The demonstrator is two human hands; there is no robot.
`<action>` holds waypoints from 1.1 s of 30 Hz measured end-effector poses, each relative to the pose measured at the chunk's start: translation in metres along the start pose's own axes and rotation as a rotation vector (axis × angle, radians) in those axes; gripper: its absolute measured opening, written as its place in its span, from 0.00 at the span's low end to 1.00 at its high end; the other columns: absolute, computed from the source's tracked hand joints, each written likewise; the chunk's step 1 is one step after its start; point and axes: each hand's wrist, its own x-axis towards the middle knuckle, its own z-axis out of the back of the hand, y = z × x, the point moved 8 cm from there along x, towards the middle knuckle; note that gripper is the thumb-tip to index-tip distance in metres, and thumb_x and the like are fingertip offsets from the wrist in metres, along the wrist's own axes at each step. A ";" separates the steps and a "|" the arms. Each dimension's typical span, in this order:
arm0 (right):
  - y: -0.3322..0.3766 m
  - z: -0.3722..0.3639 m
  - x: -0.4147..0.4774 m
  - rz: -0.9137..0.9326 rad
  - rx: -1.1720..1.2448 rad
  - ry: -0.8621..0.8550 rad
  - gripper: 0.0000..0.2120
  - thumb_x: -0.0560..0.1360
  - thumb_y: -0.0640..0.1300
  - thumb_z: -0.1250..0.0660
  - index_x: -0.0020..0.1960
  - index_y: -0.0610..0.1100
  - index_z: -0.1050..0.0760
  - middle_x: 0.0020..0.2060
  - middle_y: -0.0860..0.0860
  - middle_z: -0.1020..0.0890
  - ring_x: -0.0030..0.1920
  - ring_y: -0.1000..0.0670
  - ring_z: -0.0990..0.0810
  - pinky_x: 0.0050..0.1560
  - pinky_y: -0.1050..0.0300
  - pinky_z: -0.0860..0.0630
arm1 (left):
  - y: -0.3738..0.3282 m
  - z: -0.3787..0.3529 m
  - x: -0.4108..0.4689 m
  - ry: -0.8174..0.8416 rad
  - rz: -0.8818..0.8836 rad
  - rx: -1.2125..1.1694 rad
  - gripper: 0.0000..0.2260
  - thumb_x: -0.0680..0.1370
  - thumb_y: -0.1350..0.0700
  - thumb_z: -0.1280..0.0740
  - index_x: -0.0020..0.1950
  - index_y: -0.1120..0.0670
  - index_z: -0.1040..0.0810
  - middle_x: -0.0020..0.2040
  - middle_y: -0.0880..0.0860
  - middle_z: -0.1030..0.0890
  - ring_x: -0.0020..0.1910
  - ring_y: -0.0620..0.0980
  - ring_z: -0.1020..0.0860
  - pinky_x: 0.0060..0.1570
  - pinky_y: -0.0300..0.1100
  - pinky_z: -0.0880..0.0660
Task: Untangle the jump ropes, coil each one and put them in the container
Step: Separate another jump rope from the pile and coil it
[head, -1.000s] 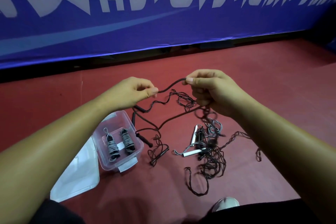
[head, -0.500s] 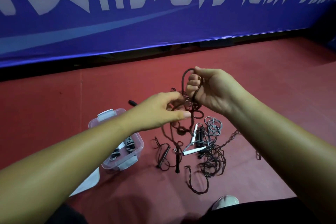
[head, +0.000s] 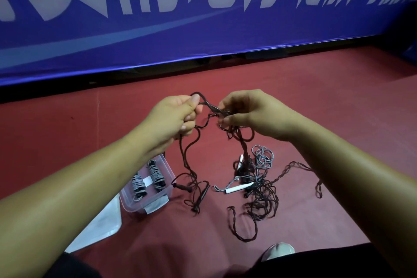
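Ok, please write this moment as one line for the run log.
left hand: grips dark rope | right hand: pinches same rope | container: two coiled ropes inside | tangle: on floor

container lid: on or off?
Off. The container is open-topped, two coiled ropes visible inside; the white lid lies on the floor beside it.

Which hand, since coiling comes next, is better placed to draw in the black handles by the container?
Probably left. The left hand grips the strand hanging down to the black handles beside the container; the right hand pinches the tangled part.
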 end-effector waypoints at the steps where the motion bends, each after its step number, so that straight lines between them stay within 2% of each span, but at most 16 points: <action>1: 0.001 0.003 0.000 0.000 -0.073 -0.019 0.04 0.76 0.36 0.28 0.51 0.41 0.19 0.41 0.47 0.14 0.42 0.54 0.17 0.50 0.57 0.22 | 0.000 0.003 0.001 -0.020 0.006 -0.009 0.15 0.84 0.54 0.42 0.40 0.57 0.28 0.24 0.46 0.38 0.21 0.42 0.42 0.28 0.38 0.43; 4: -0.003 0.006 -0.001 -0.031 -0.139 -0.045 0.03 0.77 0.41 0.29 0.50 0.43 0.17 0.39 0.51 0.14 0.39 0.53 0.18 0.48 0.53 0.20 | 0.005 0.012 0.003 -0.076 0.048 -0.029 0.14 0.84 0.54 0.41 0.40 0.57 0.28 0.24 0.46 0.38 0.20 0.43 0.41 0.27 0.37 0.42; 7: -0.006 0.011 -0.002 -0.031 -0.167 -0.073 0.04 0.79 0.43 0.31 0.51 0.45 0.17 0.41 0.49 0.14 0.41 0.51 0.17 0.50 0.49 0.20 | 0.007 0.014 0.004 -0.083 0.098 -0.101 0.13 0.84 0.54 0.40 0.41 0.57 0.29 0.24 0.47 0.38 0.20 0.43 0.41 0.25 0.36 0.41; 10: -0.008 0.020 -0.004 -0.023 -0.245 -0.114 0.05 0.79 0.47 0.31 0.49 0.48 0.18 0.38 0.51 0.16 0.38 0.55 0.20 0.47 0.50 0.22 | 0.008 0.017 0.004 -0.108 0.134 -0.206 0.13 0.84 0.54 0.40 0.40 0.57 0.29 0.24 0.47 0.39 0.20 0.43 0.41 0.24 0.36 0.42; 14: -0.010 0.026 -0.007 -0.044 -0.216 -0.095 0.08 0.77 0.52 0.29 0.48 0.48 0.17 0.40 0.46 0.16 0.38 0.53 0.21 0.47 0.46 0.21 | 0.022 0.032 0.009 -0.182 0.231 -0.303 0.14 0.84 0.53 0.41 0.40 0.56 0.31 0.23 0.46 0.39 0.20 0.42 0.41 0.22 0.34 0.43; 17: -0.016 0.014 -0.008 -0.082 -0.191 0.060 0.07 0.74 0.48 0.26 0.50 0.46 0.18 0.42 0.46 0.15 0.41 0.53 0.19 0.49 0.51 0.21 | 0.042 0.041 0.010 -0.179 0.384 -0.332 0.14 0.84 0.52 0.41 0.40 0.55 0.31 0.22 0.46 0.38 0.20 0.42 0.38 0.22 0.33 0.41; 19: -0.017 0.010 -0.005 -0.076 -0.232 0.064 0.06 0.73 0.41 0.25 0.49 0.43 0.18 0.40 0.46 0.15 0.38 0.53 0.20 0.47 0.49 0.21 | 0.053 0.044 0.009 -0.144 0.433 -0.169 0.13 0.84 0.54 0.40 0.41 0.56 0.29 0.25 0.48 0.34 0.22 0.43 0.31 0.24 0.34 0.36; 20: -0.017 0.009 -0.004 -0.063 -0.226 0.040 0.04 0.74 0.39 0.25 0.48 0.42 0.18 0.38 0.45 0.15 0.37 0.53 0.20 0.47 0.48 0.21 | 0.054 0.048 0.009 -0.129 0.389 0.034 0.10 0.83 0.55 0.38 0.44 0.57 0.27 0.29 0.50 0.29 0.25 0.44 0.26 0.28 0.35 0.32; 21: -0.015 0.008 -0.003 -0.051 -0.190 0.012 0.03 0.74 0.38 0.26 0.48 0.41 0.18 0.38 0.45 0.15 0.36 0.52 0.20 0.46 0.49 0.21 | 0.049 0.050 0.010 -0.115 0.297 0.255 0.06 0.81 0.55 0.34 0.48 0.57 0.25 0.36 0.51 0.24 0.33 0.45 0.21 0.35 0.36 0.29; 22: -0.013 0.007 -0.003 -0.037 -0.127 -0.011 0.02 0.75 0.38 0.27 0.47 0.40 0.18 0.36 0.45 0.16 0.36 0.52 0.20 0.44 0.51 0.21 | 0.039 0.049 0.009 -0.100 0.171 0.441 0.07 0.79 0.55 0.31 0.55 0.55 0.23 0.46 0.51 0.21 0.44 0.44 0.20 0.45 0.38 0.27; 24: -0.010 0.004 -0.002 -0.019 0.050 -0.033 0.01 0.76 0.37 0.29 0.47 0.40 0.19 0.36 0.47 0.17 0.37 0.51 0.20 0.43 0.57 0.23 | 0.016 0.036 0.005 0.020 -0.065 0.601 0.19 0.77 0.51 0.28 0.67 0.46 0.26 0.64 0.45 0.25 0.62 0.40 0.26 0.62 0.37 0.32; 26: -0.006 -0.004 0.000 0.017 0.205 -0.018 0.02 0.78 0.37 0.31 0.48 0.41 0.19 0.38 0.46 0.18 0.40 0.49 0.22 0.44 0.57 0.26 | 0.000 0.011 -0.009 0.218 -0.188 0.629 0.23 0.77 0.47 0.30 0.71 0.44 0.29 0.69 0.41 0.28 0.66 0.34 0.30 0.67 0.31 0.36; 27: -0.002 -0.009 0.000 0.044 0.250 -0.009 0.02 0.78 0.37 0.32 0.49 0.41 0.20 0.39 0.46 0.19 0.40 0.49 0.23 0.44 0.58 0.27 | -0.002 0.000 -0.015 0.290 -0.222 0.664 0.24 0.77 0.44 0.30 0.71 0.46 0.28 0.68 0.41 0.26 0.66 0.34 0.29 0.66 0.30 0.35; 29: 0.006 -0.017 -0.002 0.091 0.243 0.004 0.03 0.80 0.36 0.34 0.50 0.39 0.22 0.38 0.49 0.20 0.39 0.54 0.23 0.42 0.64 0.27 | 0.000 -0.008 -0.023 0.304 -0.258 0.732 0.22 0.76 0.40 0.33 0.66 0.50 0.24 0.59 0.46 0.18 0.60 0.43 0.21 0.63 0.40 0.27; 31: 0.012 -0.020 -0.003 0.116 0.175 -0.011 0.03 0.80 0.37 0.35 0.50 0.39 0.22 0.39 0.48 0.20 0.39 0.55 0.24 0.41 0.65 0.28 | 0.000 -0.007 -0.029 0.264 -0.269 0.715 0.15 0.78 0.43 0.36 0.56 0.52 0.22 0.42 0.53 0.16 0.44 0.51 0.18 0.52 0.49 0.24; 33: 0.014 -0.018 -0.004 0.127 0.176 -0.060 0.03 0.80 0.38 0.34 0.50 0.41 0.22 0.40 0.46 0.21 0.40 0.52 0.26 0.42 0.64 0.28 | -0.004 -0.001 -0.032 0.217 -0.246 0.627 0.10 0.83 0.50 0.38 0.51 0.56 0.23 0.28 0.55 0.21 0.29 0.49 0.23 0.40 0.43 0.27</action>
